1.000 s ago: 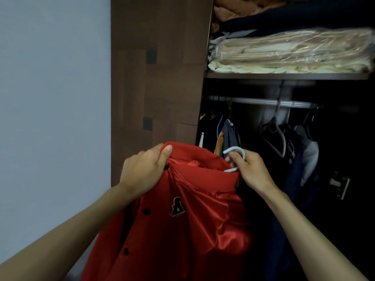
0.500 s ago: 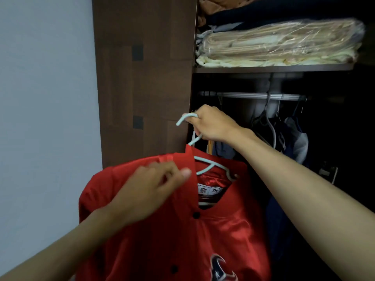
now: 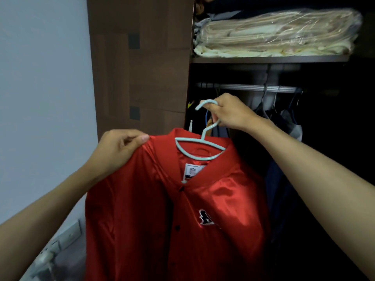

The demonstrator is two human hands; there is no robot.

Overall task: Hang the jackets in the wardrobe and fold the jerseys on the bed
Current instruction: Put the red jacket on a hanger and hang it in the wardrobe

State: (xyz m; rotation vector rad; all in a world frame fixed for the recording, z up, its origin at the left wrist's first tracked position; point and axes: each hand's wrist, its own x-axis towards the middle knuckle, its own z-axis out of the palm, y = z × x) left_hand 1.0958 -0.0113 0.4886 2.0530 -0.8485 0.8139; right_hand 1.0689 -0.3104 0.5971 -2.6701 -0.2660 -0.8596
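Head view: red satin jacket (image 3: 162,209), dark snaps, chest emblem, on pale blue hanger (image 3: 199,148) before the open wardrobe (image 3: 140,67); right hand (image 3: 229,112) gripping hanger neck, left hand (image 3: 119,147) pinching shoulder; rail (image 3: 243,87) bare at left, hung clothes (image 3: 284,122) crowding right.

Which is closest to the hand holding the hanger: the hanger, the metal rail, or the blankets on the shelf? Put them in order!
From the right hand:
1. Hanger, in its grip.
2. Metal rail, just above.
3. Blankets, on the top shelf, farthest.
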